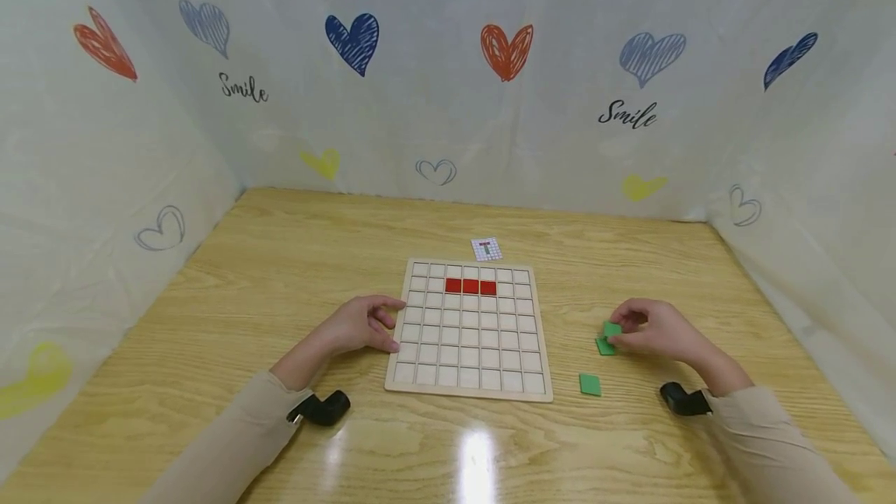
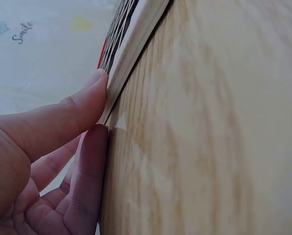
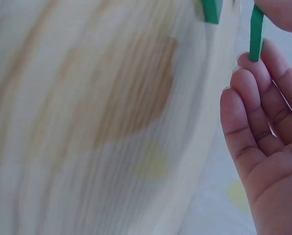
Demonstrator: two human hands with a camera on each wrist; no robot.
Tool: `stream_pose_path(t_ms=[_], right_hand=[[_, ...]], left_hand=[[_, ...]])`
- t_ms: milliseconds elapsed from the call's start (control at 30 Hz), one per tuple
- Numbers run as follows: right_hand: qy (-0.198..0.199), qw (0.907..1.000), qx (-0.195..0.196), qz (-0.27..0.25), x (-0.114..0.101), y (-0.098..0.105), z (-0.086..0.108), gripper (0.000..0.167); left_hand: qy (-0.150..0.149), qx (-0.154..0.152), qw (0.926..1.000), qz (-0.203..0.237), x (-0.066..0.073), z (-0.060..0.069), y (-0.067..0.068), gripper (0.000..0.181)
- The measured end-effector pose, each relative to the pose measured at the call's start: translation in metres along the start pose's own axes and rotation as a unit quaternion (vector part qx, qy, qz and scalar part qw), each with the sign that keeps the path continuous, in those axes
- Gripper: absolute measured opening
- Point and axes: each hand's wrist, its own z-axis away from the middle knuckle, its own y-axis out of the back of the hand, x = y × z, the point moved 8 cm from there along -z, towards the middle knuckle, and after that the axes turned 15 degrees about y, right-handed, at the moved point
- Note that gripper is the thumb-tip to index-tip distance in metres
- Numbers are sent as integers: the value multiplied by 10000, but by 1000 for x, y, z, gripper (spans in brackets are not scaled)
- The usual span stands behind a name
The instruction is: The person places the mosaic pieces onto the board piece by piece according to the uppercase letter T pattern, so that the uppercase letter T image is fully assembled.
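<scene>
A square wooden grid board lies flat in the middle of the table, with a row of 3 red tiles in its second row from the top. My left hand rests at the board's left edge; in the left wrist view its thumb touches the rim. Between thumb and fingertips, my right hand pinches a green square tile, also seen edge-on in the right wrist view. Just below it is a second green tile, partly covered. A third green tile lies nearer the front.
Behind the board sits a small pattern card showing a red and green T on a grid. A pale curtain with printed hearts encloses the wooden table at the back and sides. Black wrist mounts hang below both cuffs.
</scene>
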Motion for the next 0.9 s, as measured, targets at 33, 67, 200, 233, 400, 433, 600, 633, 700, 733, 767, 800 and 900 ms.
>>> stream_pose_path(t_ms=[33,67,200,233,400,433,600,633,700,733,767,800,900], right_hand=[[46,10000,11,9,-2,-1,-1,23],[86,10000,18,20,-4,-1,-3,22],[194,9998,30,28,-11,-4,-9,22],[210,9998,39,21,-12,-5,-10,21],[272,9996,89,-2,-15,-10,-17,22],[286,9995,90,-28,-16,-11,-18,22],[302,9995,60,-98,-19,-14,-26,23],[292,9995,62,-106,-20,-15,-28,23],[277,9995,72,-114,-21,-16,-31,23],[285,9995,84,-114,-23,-16,-33,23],[299,9994,93,-126,-24,-17,-36,22],[311,9994,98,-132,-25,-18,-38,22],[348,9992,78,-171,-28,-21,-44,22]], left_hand=[[-3,3,10000,-6,0,0,0,67],[-9,2,10000,-4,0,0,0,67],[-25,-30,10000,60,0,0,0,67],[-27,-34,10000,63,0,0,-1,67],[-55,-27,10000,27,-1,0,-1,67],[-67,-33,10000,26,-1,0,-1,67],[-93,-49,9999,35,-1,0,-1,67],[-95,-50,9999,43,-1,0,-1,66],[-96,-34,9999,40,-1,-1,-1,66],[-98,-27,9999,43,-1,-1,0,66],[-102,-25,9999,58,-1,-1,0,66],[-107,-24,9999,74,-1,-1,0,66],[-140,-30,9999,62,-1,0,0,66]])
